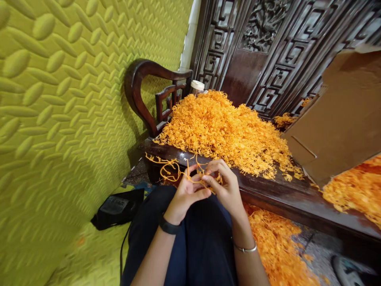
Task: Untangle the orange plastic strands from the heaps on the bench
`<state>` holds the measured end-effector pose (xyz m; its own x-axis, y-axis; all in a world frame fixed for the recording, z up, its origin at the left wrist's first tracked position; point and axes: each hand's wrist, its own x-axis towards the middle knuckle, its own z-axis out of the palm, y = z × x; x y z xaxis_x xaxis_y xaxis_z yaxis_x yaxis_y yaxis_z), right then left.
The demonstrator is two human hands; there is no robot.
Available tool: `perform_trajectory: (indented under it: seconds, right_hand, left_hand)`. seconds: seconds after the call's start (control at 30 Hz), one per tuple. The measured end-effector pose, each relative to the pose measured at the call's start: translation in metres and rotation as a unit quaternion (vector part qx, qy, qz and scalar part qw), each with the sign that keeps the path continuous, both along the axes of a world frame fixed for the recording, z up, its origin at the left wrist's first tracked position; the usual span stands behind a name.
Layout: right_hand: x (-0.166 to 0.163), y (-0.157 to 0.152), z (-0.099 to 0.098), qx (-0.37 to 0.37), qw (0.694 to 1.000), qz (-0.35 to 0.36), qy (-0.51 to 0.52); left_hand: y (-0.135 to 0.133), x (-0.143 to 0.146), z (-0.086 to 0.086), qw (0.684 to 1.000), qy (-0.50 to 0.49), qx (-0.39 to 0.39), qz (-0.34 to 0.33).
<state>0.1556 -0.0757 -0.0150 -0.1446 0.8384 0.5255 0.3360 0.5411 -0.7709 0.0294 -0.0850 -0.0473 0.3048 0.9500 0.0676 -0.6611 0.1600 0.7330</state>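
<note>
Above my lap, my left hand (190, 192) and my right hand (224, 183) are close together, working on thin orange stringy strands (169, 170). Several of these strands run through the curled fingers of my left hand, and loose ends hang out to the left. Its thumb reaches toward the right hand. My right thumb and fingers pinch part of the same strands; the exact grip point is partly hidden. Just beyond my hands, a large pile of small orange stringy pieces (220, 127) covers the seat of a dark wooden bench (268, 188).
A cardboard sheet (342, 107) leans at right, with more orange pieces (354, 190) beside it. Others lie on the floor (274, 242). A white-lidded jar (197, 85) stands behind the pile. A black object (119, 206) with a cable lies left, near the yellow textured wall (74, 99).
</note>
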Motion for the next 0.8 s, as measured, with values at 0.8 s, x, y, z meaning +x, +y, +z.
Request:
perform_trajectory:
  seconds: [0.8]
  right_hand:
    - [-0.012,0.01,0.005,0.114,0.924,-0.282,0.23]
  left_hand:
    - [0.006,0.037,0.007,0.996,0.033,-0.03,0.073]
